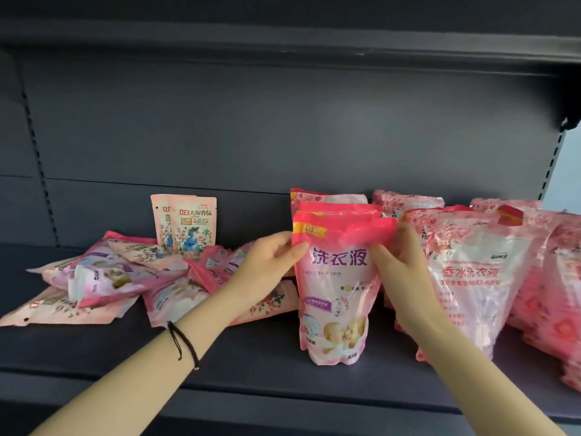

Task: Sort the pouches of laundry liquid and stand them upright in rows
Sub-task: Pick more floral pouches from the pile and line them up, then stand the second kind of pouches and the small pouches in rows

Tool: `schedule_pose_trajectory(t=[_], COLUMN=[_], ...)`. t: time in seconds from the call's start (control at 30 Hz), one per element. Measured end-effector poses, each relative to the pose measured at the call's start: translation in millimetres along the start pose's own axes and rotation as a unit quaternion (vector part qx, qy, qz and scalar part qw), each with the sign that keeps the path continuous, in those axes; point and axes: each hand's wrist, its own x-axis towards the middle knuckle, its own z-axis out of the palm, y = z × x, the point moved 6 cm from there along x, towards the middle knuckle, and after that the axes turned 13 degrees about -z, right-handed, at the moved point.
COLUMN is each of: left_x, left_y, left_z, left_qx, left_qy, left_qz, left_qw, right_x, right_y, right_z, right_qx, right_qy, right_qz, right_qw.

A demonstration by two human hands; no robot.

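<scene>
A pink pouch with a baby picture (338, 287) stands upright at the front of a row of like pouches in the middle of the dark shelf (251, 366). My left hand (270, 262) pinches its upper left edge. My right hand (399, 262) grips its upper right side. To the right stand rows of larger pink floral pouches (471, 278). At the back left stand two small floral pouches (191, 226), upright. A heap of mixed pouches (107, 278) lies flat on the left.
The shelf's dark back panel (283, 136) rises behind the pouches, and another shelf hangs overhead. More pink pouches (553, 294) crowd the far right edge. A black cord is on my left wrist.
</scene>
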Motion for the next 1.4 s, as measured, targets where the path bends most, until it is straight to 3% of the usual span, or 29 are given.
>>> schedule_pose_trajectory(t=[0.17, 0.23, 0.33, 0.43, 0.5, 0.57, 0.67, 0.8, 0.9, 1.1, 1.3, 1.4], left_x=[-8, -7, -3, 0, 2, 4, 10, 25, 32, 42, 57, 63], left_y=[30, 39, 45, 42, 34, 22, 3, -11, -24, -61, -75, -74], left_z=[-47, -74, -105, -125, -135, -144, -159, -179, -188, -185, -187, -187], left_qx=[0.197, 0.295, 0.463, 0.621, 0.666, 0.682, 0.711, 0.720, 0.690, 0.572, 0.476, 0.397], left_qy=[-0.033, -0.021, -0.021, -0.031, -0.040, -0.053, -0.070, -0.072, -0.082, -0.139, -0.168, -0.185], left_qz=[0.016, -0.005, -0.028, -0.013, 0.008, 0.022, 0.067, 0.126, 0.157, 0.114, 0.051, 0.032], left_qw=[0.980, 0.955, 0.886, 0.783, 0.745, 0.729, 0.696, 0.678, 0.702, 0.801, 0.862, 0.898], right_x=[36, 53, 69, 64, 55, 48, 44, 40, 28, 0, 5, 27], right_y=[-77, -101, -123, -130, -127, -120, -108, -84, -56, 9, 26, 17], right_z=[4, 20, 61, 104, 130, 154, 185, 221, 239, 241, 236, 228], right_qx=[-0.084, -0.143, -0.236, -0.299, -0.335, -0.368, -0.420, -0.474, -0.528, -0.564, -0.592, -0.578], right_qy=[-0.025, -0.098, -0.264, -0.394, -0.445, -0.475, -0.475, -0.487, -0.508, -0.563, -0.462, -0.395], right_qz=[-0.213, -0.255, -0.287, -0.304, -0.307, -0.309, -0.334, -0.344, -0.320, -0.164, -0.146, -0.108], right_qw=[0.973, 0.951, 0.890, 0.814, 0.771, 0.737, 0.698, 0.648, 0.600, 0.582, 0.645, 0.706])
